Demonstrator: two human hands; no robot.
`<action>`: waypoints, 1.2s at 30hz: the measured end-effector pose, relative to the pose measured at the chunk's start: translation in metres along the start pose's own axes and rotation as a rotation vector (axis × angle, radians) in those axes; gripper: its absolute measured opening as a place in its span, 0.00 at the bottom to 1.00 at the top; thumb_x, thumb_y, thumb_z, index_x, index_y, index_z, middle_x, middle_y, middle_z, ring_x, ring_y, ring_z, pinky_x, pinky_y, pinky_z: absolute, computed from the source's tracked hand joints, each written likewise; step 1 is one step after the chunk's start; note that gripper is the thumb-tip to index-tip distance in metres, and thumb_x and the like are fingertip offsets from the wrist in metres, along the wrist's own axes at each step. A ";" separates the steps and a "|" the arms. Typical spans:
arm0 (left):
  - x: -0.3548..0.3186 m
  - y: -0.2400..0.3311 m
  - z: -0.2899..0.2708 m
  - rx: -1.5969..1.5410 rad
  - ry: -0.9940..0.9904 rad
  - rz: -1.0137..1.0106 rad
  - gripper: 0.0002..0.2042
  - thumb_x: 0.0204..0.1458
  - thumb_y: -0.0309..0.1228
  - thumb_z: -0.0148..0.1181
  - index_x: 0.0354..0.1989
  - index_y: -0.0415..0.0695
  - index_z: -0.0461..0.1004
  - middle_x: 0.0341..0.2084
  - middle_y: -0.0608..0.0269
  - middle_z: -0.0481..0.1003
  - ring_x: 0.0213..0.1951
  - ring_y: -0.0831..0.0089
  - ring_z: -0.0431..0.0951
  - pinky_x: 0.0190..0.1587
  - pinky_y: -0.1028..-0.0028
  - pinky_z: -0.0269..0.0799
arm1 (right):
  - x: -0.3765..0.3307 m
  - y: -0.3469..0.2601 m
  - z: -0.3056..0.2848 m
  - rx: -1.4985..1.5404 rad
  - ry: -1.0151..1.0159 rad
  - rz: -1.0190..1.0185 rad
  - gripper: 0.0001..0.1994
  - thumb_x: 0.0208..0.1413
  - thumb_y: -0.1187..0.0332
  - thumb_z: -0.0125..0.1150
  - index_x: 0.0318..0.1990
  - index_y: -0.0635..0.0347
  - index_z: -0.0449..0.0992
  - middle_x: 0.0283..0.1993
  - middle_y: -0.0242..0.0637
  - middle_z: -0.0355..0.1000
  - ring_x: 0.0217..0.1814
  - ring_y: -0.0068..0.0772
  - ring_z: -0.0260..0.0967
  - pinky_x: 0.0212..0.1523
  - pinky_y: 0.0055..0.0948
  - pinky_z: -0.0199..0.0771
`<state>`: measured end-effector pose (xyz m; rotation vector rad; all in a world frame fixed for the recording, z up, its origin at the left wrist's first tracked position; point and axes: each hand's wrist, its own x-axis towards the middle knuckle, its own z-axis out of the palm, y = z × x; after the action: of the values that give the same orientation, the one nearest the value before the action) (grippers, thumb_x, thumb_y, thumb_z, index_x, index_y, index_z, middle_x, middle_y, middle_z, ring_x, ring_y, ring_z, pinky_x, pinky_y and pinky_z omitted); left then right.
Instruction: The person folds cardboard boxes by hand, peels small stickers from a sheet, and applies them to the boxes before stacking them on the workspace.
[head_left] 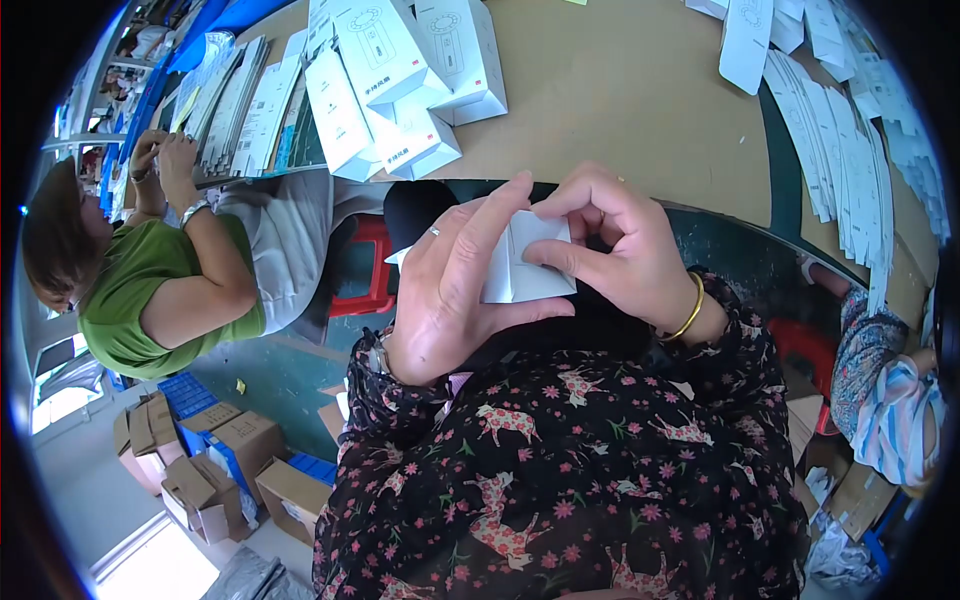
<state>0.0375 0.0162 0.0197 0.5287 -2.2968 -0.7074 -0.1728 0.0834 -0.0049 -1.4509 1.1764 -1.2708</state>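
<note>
My left hand [450, 285] and my right hand [620, 250] both grip a small white folded cardboard box [525, 270] close to my chest, below the table edge. The left hand wraps its left side, with a ring on one finger. Fingers of the right hand pinch the top right flap; a gold bangle circles that wrist. Much of the box is hidden by my fingers.
A brown table [620, 100] carries several folded white boxes [400, 80] and rows of flat white blanks [850, 130] at right. A person in a green top [150, 290] works at left by a red stool [365, 265]. Brown cartons [210, 460] stand on the floor.
</note>
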 end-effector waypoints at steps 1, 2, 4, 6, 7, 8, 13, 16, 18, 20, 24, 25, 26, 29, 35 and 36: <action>0.000 0.000 0.001 0.004 -0.013 -0.001 0.54 0.32 0.38 0.87 0.72 0.39 0.63 0.51 0.49 0.79 0.48 0.52 0.83 0.49 0.60 0.81 | 0.000 0.000 0.000 -0.024 -0.003 -0.004 0.15 0.55 0.80 0.76 0.47 0.63 0.78 0.43 0.28 0.70 0.36 0.15 0.66 0.37 0.18 0.70; 0.000 0.001 0.001 0.007 -0.026 -0.001 0.52 0.34 0.38 0.86 0.72 0.39 0.64 0.51 0.49 0.79 0.48 0.50 0.82 0.49 0.59 0.81 | 0.000 0.000 0.000 -0.023 -0.001 -0.001 0.15 0.55 0.80 0.76 0.47 0.63 0.78 0.43 0.28 0.70 0.36 0.15 0.66 0.37 0.18 0.70; 0.001 -0.001 0.001 -0.021 -0.027 -0.011 0.50 0.36 0.38 0.84 0.71 0.39 0.65 0.51 0.49 0.79 0.48 0.51 0.82 0.49 0.58 0.81 | 0.000 -0.001 0.000 0.001 -0.003 0.014 0.13 0.57 0.80 0.74 0.47 0.64 0.78 0.44 0.29 0.70 0.37 0.16 0.67 0.37 0.18 0.70; 0.002 0.007 -0.006 -0.053 -0.004 -0.016 0.45 0.40 0.37 0.81 0.70 0.40 0.67 0.50 0.49 0.79 0.47 0.52 0.82 0.49 0.57 0.80 | -0.001 -0.009 -0.001 0.005 -0.011 -0.004 0.12 0.58 0.80 0.73 0.47 0.65 0.79 0.44 0.29 0.69 0.37 0.16 0.67 0.37 0.17 0.70; 0.005 0.007 -0.008 -0.051 0.004 -0.005 0.45 0.40 0.37 0.81 0.70 0.40 0.67 0.50 0.49 0.79 0.47 0.52 0.82 0.49 0.57 0.80 | -0.002 -0.006 -0.006 0.084 -0.046 0.031 0.13 0.60 0.77 0.72 0.50 0.65 0.78 0.46 0.30 0.69 0.38 0.16 0.68 0.38 0.17 0.71; 0.009 0.009 -0.013 0.006 -0.030 0.058 0.41 0.43 0.36 0.78 0.69 0.42 0.69 0.51 0.51 0.79 0.48 0.53 0.82 0.52 0.55 0.79 | -0.003 -0.005 -0.012 0.161 -0.081 0.065 0.14 0.62 0.74 0.71 0.53 0.65 0.77 0.47 0.31 0.70 0.39 0.16 0.68 0.39 0.17 0.71; 0.011 0.034 -0.035 0.392 0.028 0.454 0.29 0.49 0.35 0.68 0.64 0.49 0.76 0.52 0.60 0.79 0.56 0.60 0.81 0.66 0.51 0.69 | -0.003 -0.024 -0.016 0.493 -0.160 0.234 0.27 0.69 0.58 0.65 0.67 0.67 0.68 0.56 0.37 0.70 0.49 0.19 0.72 0.50 0.21 0.74; 0.022 0.028 -0.037 0.490 0.024 0.631 0.26 0.50 0.35 0.67 0.62 0.52 0.77 0.54 0.63 0.79 0.62 0.62 0.78 0.72 0.50 0.62 | -0.004 -0.026 -0.017 0.636 -0.143 0.297 0.32 0.69 0.54 0.63 0.71 0.67 0.62 0.60 0.39 0.70 0.55 0.22 0.72 0.56 0.24 0.73; 0.036 0.019 -0.037 0.430 -0.117 0.713 0.26 0.50 0.34 0.70 0.62 0.53 0.77 0.57 0.65 0.79 0.68 0.62 0.73 0.77 0.48 0.54 | -0.003 -0.029 -0.021 0.706 -0.137 0.326 0.35 0.70 0.53 0.62 0.73 0.67 0.59 0.62 0.40 0.70 0.58 0.24 0.72 0.59 0.26 0.73; 0.051 0.016 -0.044 0.357 -0.154 0.616 0.27 0.49 0.34 0.72 0.62 0.52 0.77 0.58 0.62 0.79 0.69 0.58 0.72 0.76 0.46 0.54 | 0.002 -0.034 -0.027 0.639 0.127 0.218 0.29 0.68 0.66 0.63 0.72 0.65 0.59 0.59 0.40 0.72 0.61 0.26 0.72 0.61 0.29 0.74; 0.093 0.006 -0.073 0.307 -0.147 0.199 0.25 0.51 0.31 0.76 0.59 0.48 0.78 0.65 0.54 0.75 0.74 0.47 0.65 0.74 0.43 0.57 | 0.006 -0.018 -0.048 0.291 0.393 0.132 0.29 0.67 0.72 0.64 0.71 0.65 0.59 0.58 0.42 0.72 0.62 0.30 0.72 0.62 0.31 0.75; 0.106 -0.004 -0.085 0.356 -0.088 0.186 0.23 0.52 0.31 0.75 0.58 0.46 0.79 0.66 0.53 0.75 0.72 0.48 0.67 0.72 0.46 0.60 | 0.008 -0.014 -0.052 0.144 0.454 0.114 0.29 0.67 0.72 0.64 0.71 0.65 0.58 0.59 0.43 0.72 0.62 0.31 0.73 0.62 0.31 0.75; 0.119 -0.020 -0.095 0.397 -0.028 0.176 0.22 0.54 0.31 0.74 0.57 0.44 0.79 0.66 0.52 0.74 0.71 0.48 0.69 0.71 0.50 0.64 | 0.011 -0.009 -0.055 0.141 0.448 0.105 0.29 0.67 0.72 0.64 0.71 0.65 0.58 0.59 0.43 0.72 0.62 0.31 0.73 0.62 0.31 0.75; 0.166 -0.064 -0.108 0.407 0.035 0.127 0.18 0.56 0.32 0.72 0.54 0.40 0.79 0.60 0.50 0.77 0.63 0.50 0.76 0.63 0.58 0.73 | 0.015 0.012 -0.063 0.174 0.505 0.181 0.30 0.66 0.72 0.64 0.71 0.68 0.58 0.60 0.45 0.71 0.63 0.31 0.70 0.61 0.30 0.74; 0.259 -0.145 -0.096 0.338 -0.188 -0.066 0.12 0.63 0.33 0.65 0.50 0.39 0.81 0.56 0.50 0.78 0.57 0.52 0.78 0.58 0.62 0.75 | 0.019 0.059 -0.060 0.030 0.533 0.083 0.31 0.62 0.72 0.69 0.68 0.66 0.60 0.60 0.43 0.70 0.58 0.29 0.72 0.53 0.27 0.77; 0.275 -0.160 -0.089 0.356 -0.271 -0.059 0.13 0.64 0.35 0.63 0.52 0.42 0.81 0.56 0.47 0.77 0.58 0.51 0.78 0.58 0.60 0.75 | 0.016 0.065 -0.061 -0.058 0.527 0.088 0.31 0.61 0.72 0.71 0.67 0.66 0.61 0.60 0.43 0.69 0.57 0.28 0.72 0.51 0.27 0.77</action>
<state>-0.0635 -0.2856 0.1093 0.7002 -2.6926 -0.4160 -0.2396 0.0546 -0.0579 -1.1164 1.6099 -1.6222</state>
